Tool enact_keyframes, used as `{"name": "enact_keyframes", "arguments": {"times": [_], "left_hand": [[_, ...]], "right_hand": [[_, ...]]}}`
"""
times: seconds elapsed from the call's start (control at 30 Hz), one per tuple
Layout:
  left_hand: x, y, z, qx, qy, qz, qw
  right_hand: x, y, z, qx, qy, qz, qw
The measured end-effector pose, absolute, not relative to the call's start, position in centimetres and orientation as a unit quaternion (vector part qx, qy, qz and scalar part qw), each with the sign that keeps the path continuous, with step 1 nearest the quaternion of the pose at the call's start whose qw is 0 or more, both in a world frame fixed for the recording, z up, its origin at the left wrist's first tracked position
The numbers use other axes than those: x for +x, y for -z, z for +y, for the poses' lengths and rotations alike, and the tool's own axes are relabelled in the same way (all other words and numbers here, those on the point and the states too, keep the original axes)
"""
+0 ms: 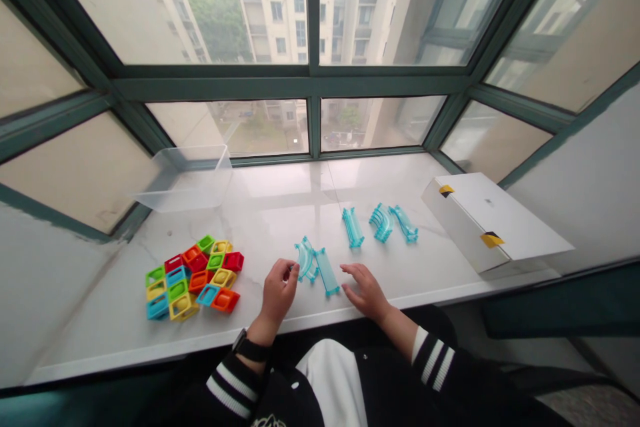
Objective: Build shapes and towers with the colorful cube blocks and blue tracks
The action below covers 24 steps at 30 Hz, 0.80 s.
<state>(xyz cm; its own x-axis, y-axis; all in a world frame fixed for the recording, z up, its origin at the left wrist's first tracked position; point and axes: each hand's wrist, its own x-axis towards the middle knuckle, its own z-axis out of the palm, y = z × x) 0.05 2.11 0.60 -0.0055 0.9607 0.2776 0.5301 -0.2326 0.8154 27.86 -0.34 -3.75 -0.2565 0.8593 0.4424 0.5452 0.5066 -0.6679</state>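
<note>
Left of the nearest straight piece (327,272), the curved piece (309,260) is met by the curled left hand (280,285), hold unclear; the spread right hand (367,290) is empty. The straight piece could be jarred by careless turning.

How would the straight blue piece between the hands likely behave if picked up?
The straight blue piece is probably stiff, as it looks like molded translucent plastic. It's likely light, being thin. Its flat, elongated shape makes rolling unlikely.

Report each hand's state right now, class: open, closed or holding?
Left hand: curled at a curved track; grip cannot be told.
Right hand: open, holding nothing, near a straight track.
</note>
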Motion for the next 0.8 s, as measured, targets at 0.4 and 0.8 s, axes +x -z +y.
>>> {"name": "enact_keyframes", "arguments": {"times": [0.4,0.8], "left_hand": [[9.5,-5.1,5.5,0.716,-0.439,0.482,0.251],[14.3,-6.5,7.1,0.743,-0.425,0.379,0.351]], "right_hand": [[26.7,-3.4,1.2,-0.454,-0.166,-0.69,0.538],[32.2,-5.5,2.7,-0.511,-0.077,-0.669,0.535]]}}
